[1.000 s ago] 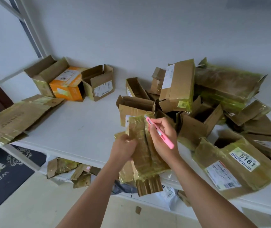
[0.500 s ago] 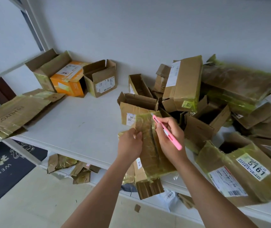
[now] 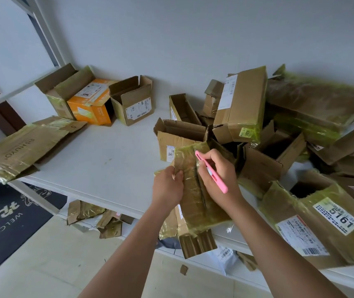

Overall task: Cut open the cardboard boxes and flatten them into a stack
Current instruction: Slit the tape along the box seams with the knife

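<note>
the left hand (image 3: 167, 188) grips the left edge of a taped cardboard box (image 3: 193, 198), fingers curled round it, holding it above the front edge of the white shelf (image 3: 98, 160). the right hand (image 3: 217, 175) is closed round a pink box cutter (image 3: 211, 171), its tip at the box's upper end beside the centre seam. a heap of opened boxes (image 3: 279, 134) lies to the right, a flattened box (image 3: 23, 149) overhangs the shelf's left end, and an orange box (image 3: 90, 108) sits at the back.
</note>
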### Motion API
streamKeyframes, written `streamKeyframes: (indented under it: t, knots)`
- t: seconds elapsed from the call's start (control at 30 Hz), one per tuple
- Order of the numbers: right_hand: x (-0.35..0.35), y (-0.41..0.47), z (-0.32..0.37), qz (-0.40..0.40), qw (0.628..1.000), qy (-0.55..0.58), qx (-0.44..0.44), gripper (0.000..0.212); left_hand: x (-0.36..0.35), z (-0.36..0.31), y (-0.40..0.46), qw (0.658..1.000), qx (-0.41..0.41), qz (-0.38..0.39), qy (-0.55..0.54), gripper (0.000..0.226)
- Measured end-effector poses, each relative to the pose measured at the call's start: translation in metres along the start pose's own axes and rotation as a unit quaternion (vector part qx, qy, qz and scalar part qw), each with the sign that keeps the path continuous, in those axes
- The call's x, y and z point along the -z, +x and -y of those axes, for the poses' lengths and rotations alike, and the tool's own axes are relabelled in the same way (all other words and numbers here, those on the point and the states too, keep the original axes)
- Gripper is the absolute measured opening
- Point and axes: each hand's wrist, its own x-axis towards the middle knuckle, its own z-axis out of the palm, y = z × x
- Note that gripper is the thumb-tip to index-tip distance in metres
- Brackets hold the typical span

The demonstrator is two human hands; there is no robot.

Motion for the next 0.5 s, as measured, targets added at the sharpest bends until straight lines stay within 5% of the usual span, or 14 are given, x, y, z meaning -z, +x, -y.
streamKeyframes:
  t: [0.5]
  knots:
    - [0.023, -0.031, 0.028, 0.146, 0.978, -0.033, -0.147, 0.02, 0.0, -0.01, 0.002, 1.0, 0.029, 0.002, 0.005, 0.02]
